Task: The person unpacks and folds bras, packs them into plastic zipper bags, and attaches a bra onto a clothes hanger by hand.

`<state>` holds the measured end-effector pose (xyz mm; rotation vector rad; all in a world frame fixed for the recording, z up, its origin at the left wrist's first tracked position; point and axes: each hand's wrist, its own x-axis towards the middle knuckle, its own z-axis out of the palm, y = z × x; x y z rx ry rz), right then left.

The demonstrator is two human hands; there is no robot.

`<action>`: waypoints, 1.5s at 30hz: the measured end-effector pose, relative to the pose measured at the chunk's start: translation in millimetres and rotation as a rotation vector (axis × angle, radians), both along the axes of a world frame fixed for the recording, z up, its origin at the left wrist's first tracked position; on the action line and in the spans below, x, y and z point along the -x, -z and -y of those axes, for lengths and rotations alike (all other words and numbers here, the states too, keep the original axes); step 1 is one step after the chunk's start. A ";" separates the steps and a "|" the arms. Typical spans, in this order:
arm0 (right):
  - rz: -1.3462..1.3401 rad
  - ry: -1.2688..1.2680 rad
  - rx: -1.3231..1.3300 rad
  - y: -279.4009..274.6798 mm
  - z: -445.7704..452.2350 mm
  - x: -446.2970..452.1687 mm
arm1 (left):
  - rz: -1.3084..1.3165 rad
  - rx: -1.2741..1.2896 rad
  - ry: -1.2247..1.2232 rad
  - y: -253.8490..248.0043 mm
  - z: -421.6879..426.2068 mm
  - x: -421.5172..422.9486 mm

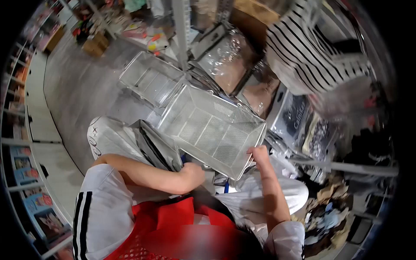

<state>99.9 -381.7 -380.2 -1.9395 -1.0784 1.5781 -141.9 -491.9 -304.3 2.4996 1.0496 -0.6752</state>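
The right hand (258, 156) is pinching the right rim of the wire-mesh basket (210, 132); a second mesh basket (156, 86) is lying beyond its left rim; the left hand (192, 176) is resting curled by its near rim, grasp unclear; steadying is seemingly underway, calling for a firm right grip.

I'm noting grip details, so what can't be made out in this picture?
Head view, left hand: fingertips hidden by the hand itself; grip unclear.
Head view, right hand: at the rim of the nearer mesh basket, fingertips hidden by the hand.
Head view, blue packages at left: print too small to read.
Head view, red vest: partly blurred, cut off by the bottom edge.
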 end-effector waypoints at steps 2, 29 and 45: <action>-0.037 -0.081 0.006 -14.0 -22.6 31.3 | 0.044 0.113 0.029 4.2 0.8 11.0; 0.450 -0.344 -0.603 153.9 -152.6 349.7 | 0.179 0.116 -0.391 -39.8 -77.8 125.3; -0.212 -0.068 -0.757 -150.0 161.5 -89.5 | 1.716 0.255 -0.808 -136.8 -130.2 -61.8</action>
